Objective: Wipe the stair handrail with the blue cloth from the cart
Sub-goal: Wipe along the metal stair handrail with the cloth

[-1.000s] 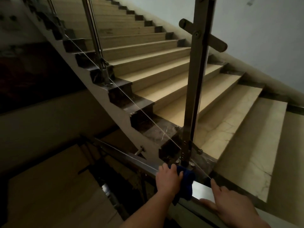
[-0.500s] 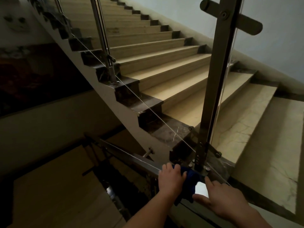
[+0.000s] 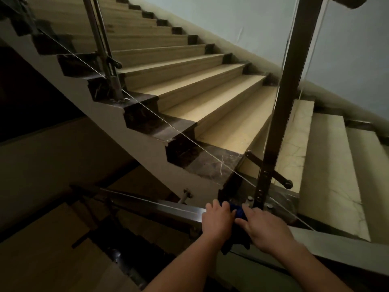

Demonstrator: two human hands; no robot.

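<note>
The left hand point(image 3: 217, 221) is lying palm-down on the blue cloth point(image 3: 237, 212), fingers curled over the handrail's far edge and pinning the fabric to the metal; the right hand point(image 3: 266, 228) is lying flat just beside it, fingertips touching the cloth's right side, seemingly pressing, not gripping; both forearms are reaching in from the bottom edge. The cloth is bunched on top of the handrail point(image 3: 160, 206) at its near end, close to the foot of the upright post point(image 3: 280, 127), with a tail hanging off the near edge. From here the loose tail could slip over the edge and drop into the stairwell gap (the hold is mostly downward pressure); the bunched fabric could also snag on the bolt heads point(image 3: 249, 199) at the post base if it is pushed further right; the glass panel edge point(image 3: 172, 128) beyond is thin and hard to see in this dim light.
</note>
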